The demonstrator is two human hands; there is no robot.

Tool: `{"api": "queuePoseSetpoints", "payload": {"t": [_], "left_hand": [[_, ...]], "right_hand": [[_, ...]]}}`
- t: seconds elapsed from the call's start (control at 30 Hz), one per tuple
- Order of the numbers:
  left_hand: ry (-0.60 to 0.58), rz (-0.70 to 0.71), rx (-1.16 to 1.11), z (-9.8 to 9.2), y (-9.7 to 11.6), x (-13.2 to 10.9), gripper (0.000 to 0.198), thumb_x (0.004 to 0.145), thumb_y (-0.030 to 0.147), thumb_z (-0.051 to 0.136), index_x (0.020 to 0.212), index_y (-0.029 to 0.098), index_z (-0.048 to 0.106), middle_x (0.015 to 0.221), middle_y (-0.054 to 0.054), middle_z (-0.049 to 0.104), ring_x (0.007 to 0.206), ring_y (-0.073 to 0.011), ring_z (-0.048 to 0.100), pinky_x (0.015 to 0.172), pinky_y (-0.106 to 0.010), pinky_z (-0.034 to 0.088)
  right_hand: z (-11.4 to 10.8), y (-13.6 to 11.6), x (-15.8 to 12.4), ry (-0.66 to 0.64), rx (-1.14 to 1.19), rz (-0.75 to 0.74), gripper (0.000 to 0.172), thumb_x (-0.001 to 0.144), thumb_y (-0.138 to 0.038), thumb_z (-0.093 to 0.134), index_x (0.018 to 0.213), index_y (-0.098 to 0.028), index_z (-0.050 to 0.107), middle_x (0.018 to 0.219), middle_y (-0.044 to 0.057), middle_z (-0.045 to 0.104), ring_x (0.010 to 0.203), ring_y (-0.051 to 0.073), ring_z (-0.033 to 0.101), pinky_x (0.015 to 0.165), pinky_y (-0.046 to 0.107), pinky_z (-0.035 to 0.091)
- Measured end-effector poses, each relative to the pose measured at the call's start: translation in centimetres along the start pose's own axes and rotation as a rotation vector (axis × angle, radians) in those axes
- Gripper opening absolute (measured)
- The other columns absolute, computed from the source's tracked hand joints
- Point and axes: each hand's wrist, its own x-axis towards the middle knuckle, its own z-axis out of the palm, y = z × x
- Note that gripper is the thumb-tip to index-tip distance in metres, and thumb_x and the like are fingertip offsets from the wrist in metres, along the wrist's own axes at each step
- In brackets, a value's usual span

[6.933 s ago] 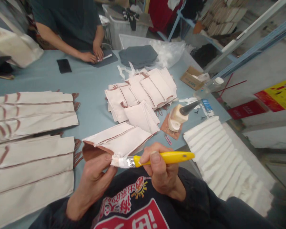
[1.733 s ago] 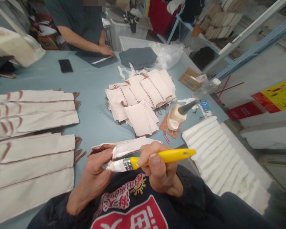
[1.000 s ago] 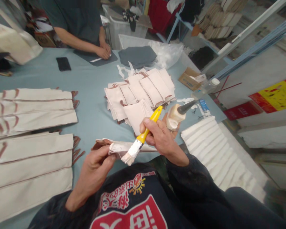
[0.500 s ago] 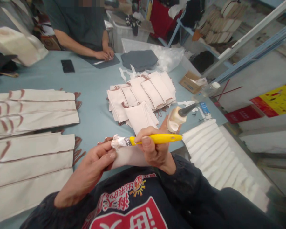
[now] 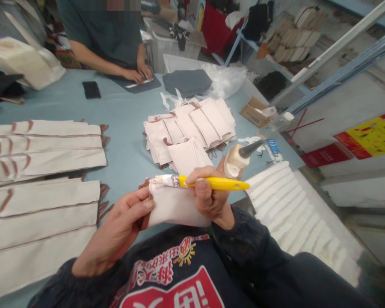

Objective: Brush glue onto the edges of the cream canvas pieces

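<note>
My left hand pinches the left end of a cream fabric piece, thumb on top. In my right hand is a yellow-handled paintbrush, held level. Its bristles, coated with white paste, touch the upper left edge of the fabric. A cream bottle with a dark pointed nozzle shows just behind my right hand; whether the hand also holds it I cannot tell. Beyond my hands lies a pile of folded cream fabric pieces with brown loops.
Rows of cream strips with brown trim cover the left of the table. White stacked strips lie at right. Across the table a co-worker's hands press on a dark sheet. A phone and small carton sit nearby.
The paintbrush has moved slightly to the right and up along the fabric edge, and its bristles now lie flatter. The co-worker's hands have spread flatter on the dark sheet.
</note>
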Motion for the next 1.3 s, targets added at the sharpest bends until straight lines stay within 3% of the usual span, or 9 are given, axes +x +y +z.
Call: {"api": "queuePoseSetpoints", "payload": {"t": [0.17,0.4,0.53,0.63,0.73,0.83,1.0,1.17,1.3], "left_hand": [[0.065,-0.062,-0.094,0.1,-0.1,0.1,0.038,0.063,0.031,0.096,0.094,0.014,0.085,0.079,-0.005,0.075,0.061,-0.0099,0.055,0.053,-0.015,0.047],[0.089,-0.045,-0.142,0.3,-0.2,0.3,0.032,0.067,0.028,0.093,0.096,0.016,0.085,0.089,-0.007,0.080,0.067,-0.0123,0.063,0.064,-0.017,0.055],[0.101,0.034,-0.056,0.5,-0.5,0.4,0.035,0.071,0.030,0.090,0.104,0.017,0.084,0.094,-0.006,0.081,0.065,-0.0116,0.061,0.058,-0.016,0.050],[0.042,0.088,0.095,0.8,-1.0,0.5,0.041,0.083,0.039,0.083,0.119,0.018,0.080,0.102,-0.007,0.081,0.071,-0.0154,0.064,0.057,-0.019,0.049],[-0.019,0.159,0.264,0.7,-1.3,0.6,0.042,0.094,0.045,0.070,0.129,0.021,0.075,0.116,-0.008,0.079,0.094,-0.0225,0.070,0.079,-0.026,0.056],[-0.047,0.232,0.352,0.2,-1.5,0.6,0.040,0.099,0.043,0.065,0.132,0.024,0.074,0.130,-0.007,0.076,0.115,-0.0267,0.067,0.103,-0.033,0.051],[-0.042,0.216,0.305,-0.9,-2.1,0.4,0.035,0.097,0.038,0.068,0.129,0.025,0.076,0.131,-0.007,0.075,0.118,-0.0262,0.065,0.107,-0.033,0.048],[-0.051,0.145,0.187,-1.3,-2.4,0.6,0.043,0.090,0.029,0.072,0.132,0.023,0.074,0.117,-0.008,0.077,0.096,-0.0221,0.065,0.084,-0.029,0.052],[-0.028,0.133,0.193,-1.4,-2.4,0.8,0.044,0.085,0.030,0.075,0.127,0.019,0.076,0.099,-0.007,0.076,0.076,-0.0169,0.055,0.065,-0.024,0.045]], "right_hand": [[-1.5,-0.3,1.1,-0.092,-0.080,-0.266,0.032,0.109,-0.032,0.046,0.084,-0.022,0.064,0.065,-0.002,0.069,0.056,0.011,0.065,0.056,0.023,0.054],[-3.0,-1.8,1.6,-0.041,-0.068,-0.352,0.030,0.109,-0.033,0.048,0.085,-0.023,0.063,0.058,-0.005,0.062,0.045,0.010,0.057,0.047,0.025,0.046],[-2.3,-1.9,1.5,-0.120,-0.170,-0.386,0.030,0.108,-0.030,0.046,0.084,-0.022,0.061,0.060,-0.004,0.064,0.046,0.010,0.055,0.047,0.026,0.043],[-0.8,-1.7,1.1,-0.142,-0.180,-0.407,0.031,0.109,-0.028,0.043,0.084,-0.023,0.060,0.060,-0.005,0.065,0.048,0.010,0.057,0.050,0.025,0.047],[0.8,-1.8,0.7,-0.157,-0.176,-0.404,0.033,0.110,-0.028,0.041,0.084,-0.024,0.061,0.059,-0.005,0.064,0.047,0.009,0.058,0.055,0.024,0.051],[1.7,-2.1,0.2,-0.110,-0.108,-0.402,0.033,0.109,-0.031,0.042,0.084,-0.025,0.061,0.059,-0.006,0.064,0.046,0.009,0.058,0.053,0.022,0.053],[1.8,-2.2,-1.5,-0.007,0.023,-0.094,0.029,0.109,-0.034,0.043,0.089,-0.025,0.062,0.062,-0.005,0.062,0.048,0.012,0.057,0.051,0.025,0.052],[1.8,-1.9,-3.6,0.111,0.209,0.257,0.028,0.109,-0.039,0.045,0.094,-0.024,0.064,0.057,-0.007,0.053,0.042,0.010,0.047,0.043,0.023,0.043],[2.2,-2.1,-4.2,0.196,0.353,0.407,0.030,0.108,-0.042,0.047,0.091,-0.023,0.063,0.054,-0.009,0.048,0.042,0.009,0.045,0.044,0.020,0.041]]}}
